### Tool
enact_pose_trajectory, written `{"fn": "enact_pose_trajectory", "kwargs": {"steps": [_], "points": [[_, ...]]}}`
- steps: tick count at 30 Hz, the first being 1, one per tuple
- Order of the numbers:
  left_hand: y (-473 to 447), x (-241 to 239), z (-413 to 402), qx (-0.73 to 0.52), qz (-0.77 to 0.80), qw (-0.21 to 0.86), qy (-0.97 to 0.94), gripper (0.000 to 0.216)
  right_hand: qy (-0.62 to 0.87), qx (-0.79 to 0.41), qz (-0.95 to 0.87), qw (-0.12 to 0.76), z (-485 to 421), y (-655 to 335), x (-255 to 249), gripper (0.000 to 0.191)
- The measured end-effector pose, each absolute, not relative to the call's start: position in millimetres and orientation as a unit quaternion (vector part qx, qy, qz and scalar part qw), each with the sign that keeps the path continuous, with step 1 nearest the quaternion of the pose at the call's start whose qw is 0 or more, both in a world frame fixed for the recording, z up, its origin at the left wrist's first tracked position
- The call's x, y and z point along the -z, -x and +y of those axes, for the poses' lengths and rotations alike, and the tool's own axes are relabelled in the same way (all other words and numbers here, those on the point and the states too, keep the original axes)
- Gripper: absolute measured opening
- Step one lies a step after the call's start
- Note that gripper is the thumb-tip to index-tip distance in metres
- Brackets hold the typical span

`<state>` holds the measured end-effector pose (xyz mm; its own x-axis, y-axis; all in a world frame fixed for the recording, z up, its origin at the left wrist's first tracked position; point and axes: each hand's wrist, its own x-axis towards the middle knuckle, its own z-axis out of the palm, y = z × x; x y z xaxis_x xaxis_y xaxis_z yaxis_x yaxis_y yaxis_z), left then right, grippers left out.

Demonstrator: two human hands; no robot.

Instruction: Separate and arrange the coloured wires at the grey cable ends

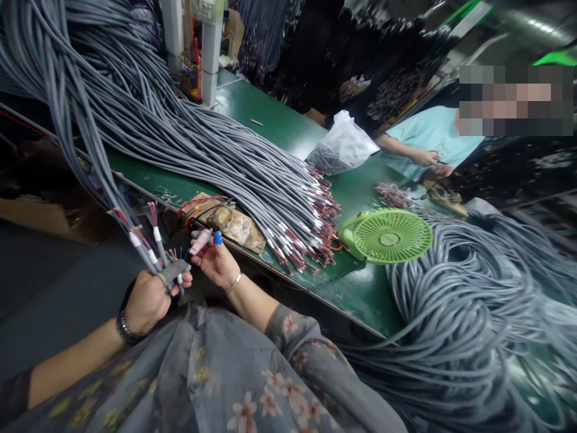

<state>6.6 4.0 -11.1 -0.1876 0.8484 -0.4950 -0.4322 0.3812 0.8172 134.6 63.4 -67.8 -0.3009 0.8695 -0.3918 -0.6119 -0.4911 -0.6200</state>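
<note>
My left hand (pixel 151 297) is closed around several grey cables (pixel 145 257), whose white-banded ends show thin coloured wires pointing up and outward. A grey wrapping covers its thumb (pixel 175 272), which presses across the cables. Just to the right, my right hand (pixel 217 263) is turned palm up, its thumb in a blue finger cover (pixel 218 238) standing apart from a finger wrapped in pale pinkish tape (pixel 201 241). Its fingertips are close to the thin blue wires of the held cables; whether they touch is too small to tell.
A large bundle of grey cables (pixel 193 141) lies along the green table (pixel 288 129). Near its edge sits a taped board (pixel 241 228). A green fan (pixel 390 237), white plastic bag (pixel 342 144) and coiled cables (pixel 455 294) are to the right. A co-worker (pixel 433 135) works across the table.
</note>
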Motion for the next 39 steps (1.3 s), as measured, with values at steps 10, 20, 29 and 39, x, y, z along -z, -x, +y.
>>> {"fn": "enact_pose_trajectory", "kwargs": {"steps": [10,20,29,39], "points": [[7,23,-4,-0.523,0.567,0.6,-0.212,0.029,0.371,-0.791,-0.195,0.446,54,-151,75,0.044],[6,33,-11,-0.469,0.488,0.649,-0.347,0.027,0.404,-0.669,-0.459,0.424,26,-168,63,0.048],[1,36,-20,-0.392,0.434,0.668,-0.46,0.025,0.372,-0.554,-0.632,0.394,4,-178,41,0.037],[23,28,-25,-0.45,0.469,0.67,-0.358,0.028,0.349,-0.603,-0.593,0.405,3,-182,39,0.048]]}}
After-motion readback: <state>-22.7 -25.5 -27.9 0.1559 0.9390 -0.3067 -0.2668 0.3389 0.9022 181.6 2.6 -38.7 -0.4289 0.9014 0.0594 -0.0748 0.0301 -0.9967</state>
